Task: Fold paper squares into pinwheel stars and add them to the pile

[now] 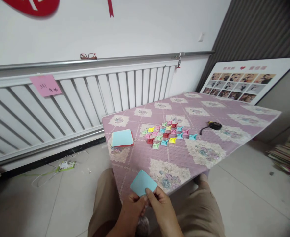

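Note:
A light blue square of paper [143,182] is held at its near corner over the table's front edge. My left hand [132,209] pinches it from the left, and my right hand [161,204] grips it from the right with the thumb on top. Beyond them, several small folded paper pieces [164,135] in pink, red, yellow, green and blue stand in rows. To their left lies a stack of square papers [122,138], blue on top with red edges showing beneath.
The table [140,158] has a purple flowered cloth. A black tape measure [214,125] lies at its right. Behind are a white radiator [115,89] and a framed photo board [236,82]. A cabled power strip [66,165] is on the floor.

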Available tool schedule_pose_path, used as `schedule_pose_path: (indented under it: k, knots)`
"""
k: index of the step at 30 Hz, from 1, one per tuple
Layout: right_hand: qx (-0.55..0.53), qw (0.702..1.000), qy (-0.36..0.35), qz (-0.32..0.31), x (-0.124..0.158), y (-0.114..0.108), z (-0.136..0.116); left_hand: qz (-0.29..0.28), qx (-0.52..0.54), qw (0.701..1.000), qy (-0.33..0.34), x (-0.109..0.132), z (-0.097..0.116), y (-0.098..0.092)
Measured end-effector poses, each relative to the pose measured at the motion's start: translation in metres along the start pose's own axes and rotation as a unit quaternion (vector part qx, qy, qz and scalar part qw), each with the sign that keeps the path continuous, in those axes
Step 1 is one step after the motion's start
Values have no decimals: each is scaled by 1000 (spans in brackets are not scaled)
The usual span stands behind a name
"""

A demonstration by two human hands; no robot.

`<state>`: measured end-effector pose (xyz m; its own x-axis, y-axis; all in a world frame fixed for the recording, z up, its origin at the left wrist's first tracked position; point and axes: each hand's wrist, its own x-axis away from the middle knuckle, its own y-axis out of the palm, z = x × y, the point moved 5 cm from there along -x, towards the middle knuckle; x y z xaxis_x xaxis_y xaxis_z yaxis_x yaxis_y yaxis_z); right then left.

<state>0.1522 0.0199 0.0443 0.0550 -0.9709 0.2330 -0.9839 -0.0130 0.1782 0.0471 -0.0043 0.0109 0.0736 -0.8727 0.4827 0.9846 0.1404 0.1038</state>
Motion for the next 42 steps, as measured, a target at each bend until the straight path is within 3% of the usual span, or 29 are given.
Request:
schedule_pose_path:
  k: [4, 10, 14, 18, 26, 31, 36, 42]
  knots:
    - [12, 1000, -3, 12, 1, -3, 0, -1, -16, 999, 42, -1, 8, -5]
    - [18, 1000, -6, 17, 1, -4, -3, -17, 44, 993, 106, -1, 22, -12]
    - [19, 999, 19, -18, 1, 2, 6, -2, 44, 993, 106, 2, 27, -12]
    - [50, 998, 30, -15, 1, 2, 13, 1, 35, 994, 104, 3, 30, -12]
    - [78, 996, 21, -26, 2, 1, 8, 41, 57, 991, 113, -3, 37, -28]
    - [81, 996, 24, -35, 3, 3, 5, 35, 70, 989, 126, 2, 45, -29]
    - [85, 996, 21, -26, 1, 0, 8, 23, 100, 988, 114, -3, 37, -26]
    - [60, 997, 29, -48, 2, 0, 13, -12, 62, 992, 108, -10, 36, -25]
